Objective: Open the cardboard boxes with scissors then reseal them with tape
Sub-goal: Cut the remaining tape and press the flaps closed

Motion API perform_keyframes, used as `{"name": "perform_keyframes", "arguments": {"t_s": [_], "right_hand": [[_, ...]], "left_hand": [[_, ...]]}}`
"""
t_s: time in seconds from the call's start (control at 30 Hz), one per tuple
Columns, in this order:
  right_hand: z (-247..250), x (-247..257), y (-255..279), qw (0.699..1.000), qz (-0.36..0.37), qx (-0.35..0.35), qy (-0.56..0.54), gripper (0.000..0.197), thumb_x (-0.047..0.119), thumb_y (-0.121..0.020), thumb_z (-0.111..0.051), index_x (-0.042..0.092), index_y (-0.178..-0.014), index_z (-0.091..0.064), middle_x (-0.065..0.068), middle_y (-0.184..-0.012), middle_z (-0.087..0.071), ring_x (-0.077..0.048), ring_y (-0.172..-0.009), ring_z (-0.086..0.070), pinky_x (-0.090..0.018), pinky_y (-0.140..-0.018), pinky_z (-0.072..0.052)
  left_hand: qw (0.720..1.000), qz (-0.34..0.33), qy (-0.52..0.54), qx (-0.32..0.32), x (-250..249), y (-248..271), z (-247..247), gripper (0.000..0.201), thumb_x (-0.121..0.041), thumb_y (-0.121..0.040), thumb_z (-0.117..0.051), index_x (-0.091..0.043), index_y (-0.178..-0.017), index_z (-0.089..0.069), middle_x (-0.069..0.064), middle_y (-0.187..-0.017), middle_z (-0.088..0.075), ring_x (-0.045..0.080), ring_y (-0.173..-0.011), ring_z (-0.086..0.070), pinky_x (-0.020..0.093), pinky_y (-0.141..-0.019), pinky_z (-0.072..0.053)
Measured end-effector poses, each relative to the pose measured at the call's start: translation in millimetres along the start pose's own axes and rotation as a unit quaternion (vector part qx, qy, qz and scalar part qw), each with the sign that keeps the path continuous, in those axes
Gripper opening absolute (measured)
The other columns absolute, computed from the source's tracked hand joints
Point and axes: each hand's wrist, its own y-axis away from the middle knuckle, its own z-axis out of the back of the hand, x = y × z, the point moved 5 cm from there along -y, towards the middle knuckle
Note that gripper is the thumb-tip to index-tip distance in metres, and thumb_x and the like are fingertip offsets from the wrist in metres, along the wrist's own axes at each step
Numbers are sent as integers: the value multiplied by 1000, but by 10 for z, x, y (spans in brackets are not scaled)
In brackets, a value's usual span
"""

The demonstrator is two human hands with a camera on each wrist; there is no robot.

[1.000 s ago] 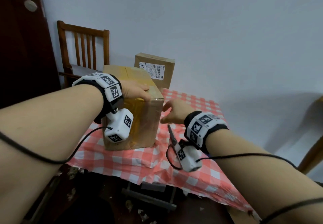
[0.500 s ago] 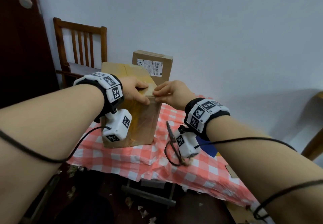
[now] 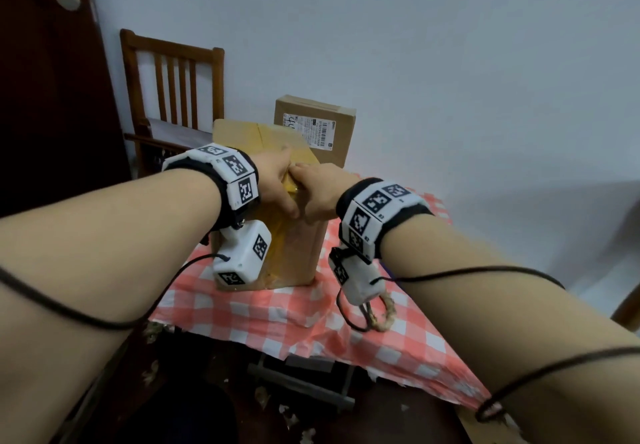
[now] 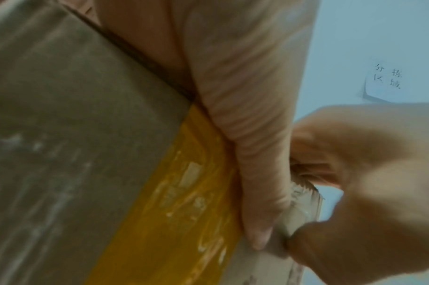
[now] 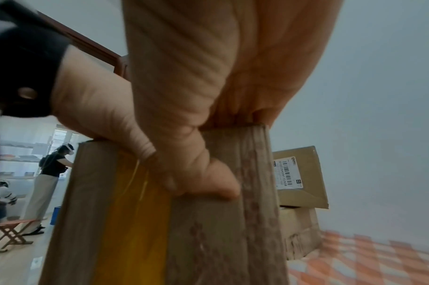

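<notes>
1. We note the worktop (image 3: 277, 315), draped in a red-and-white checked cloth, with a dark brown wooden slat-back chair (image 3: 173, 79) behind its far left corner, against the pale wall.
2. On the near left part of the worktop stands the tall brown cardboard box with a yellow tape strip (image 3: 298, 249); the strip runs over its top and down its near face.
3. Behind it, near the wall, a smaller brown cardboard box with a white barcode label (image 3: 317, 128) rests on top of another plain carton (image 5: 299, 231), as the right wrist view shows. It is apart from the tall box.
4. Our left hand (image 3: 277, 183) lies over the near top edge of the tall box, thumb down the front face beside the yellow tape. Its grip is curled over that edge.
5. Our right hand (image 3: 322, 194) meets the left at the same edge, touching it. Its fingers hook over the top and the thumb presses the front face, so the grip holds the box's upper edge.
6. Just right of the tall box, below our right wrist, the scissors with pale-wrapped loop handles (image 3: 381, 315) lie on the cloth; the blades are hidden behind the wrist camera.
7. Far off in the right wrist view, a person in a dark top (image 5: 53, 169) stands in another room.
</notes>
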Motion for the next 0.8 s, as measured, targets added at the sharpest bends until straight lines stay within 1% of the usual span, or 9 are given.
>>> {"name": "perform_keyframes", "arguments": {"t_s": [0.13,0.27,0.33,0.4,0.47,0.53,0.67,0.73,0.8], "right_hand": [[37,51,-131,999,-29,37,24,67,28,-73,-77,11,-131,-47,-7,-119,-60,-22,-104,-58,-30,-78,-46],[18,73,-69,999,-30,7,40,71,24,-74,-79,9,-134,-44,-9,-122,-59,-26,-110,-58,-31,-82,-47],[7,86,-9,999,-8,-35,35,61,21,-77,-76,10,-130,-48,-8,-120,-61,-25,-109,-59,-28,-78,-45],[16,94,87,996,2,-80,50,42,20,-84,-68,12,-123,-55,-7,-114,-63,-24,-105,-60,-27,-74,-41],[19,108,195,989,11,-119,82,29,21,-91,-58,12,-118,-57,-6,-112,-63,-24,-103,-59,-24,-70,-34],[6,134,291,986,30,-134,97,28,22,-94,-54,12,-120,-56,-6,-116,-60,-23,-106,-57,-24,-71,-32],[-13,145,178,995,15,-85,58,35,19,-88,-63,8,-121,-57,-8,-119,-60,-24,-109,-57,-27,-79,-42],[23,142,60,998,-10,-49,40,43,17,-84,-68,9,-124,-56,-8,-120,-61,-25,-110,-59,-28,-83,-44],[67,127,-12,999,-31,-8,33,56,15,-82,-70,8,-133,-49,-9,-124,-60,-25,-114,-57,-30,-89,-44]], "left_hand": [[1000,5,6,5,20,5,4,112,-34,-69,-84,-8,-150,-11,12,-140,-46,28,-124,-46,40,-102,-42],[1000,10,16,10,13,1,-6,114,-33,-68,-84,-9,-151,-9,13,-144,-41,30,-128,-43,41,-104,-39],[1000,16,24,5,35,5,-10,115,-31,-71,-82,-11,-153,-4,13,-145,-41,30,-128,-42,38,-101,-38],[1000,17,21,5,40,-3,-13,115,-31,-73,-81,-11,-153,-2,14,-146,-39,30,-129,-41,37,-102,-37],[1000,16,11,7,32,-13,-42,111,-33,-71,-82,-10,-152,-9,13,-146,-39,30,-128,-42,38,-102,-37],[1000,0,-16,1,6,-32,-78,109,-39,-67,-84,-8,-149,-18,12,-146,-38,30,-127,-42,35,-102,-36],[998,-17,-56,2,-14,-77,-106,117,-45,-63,-85,-4,-150,-17,13,-150,-33,29,-132,-38,33,-106,-33],[999,-17,-45,7,-2,-94,-103,117,-42,-61,-87,-7,-150,-19,10,-147,-40,28,-128,-44,35,-104,-38],[1000,-11,-23,14,19,-90,-101,113,-36,-61,-88,-11,-149,-21,8,-140,-47,27,-123,-48,35,-100,-41]]}}
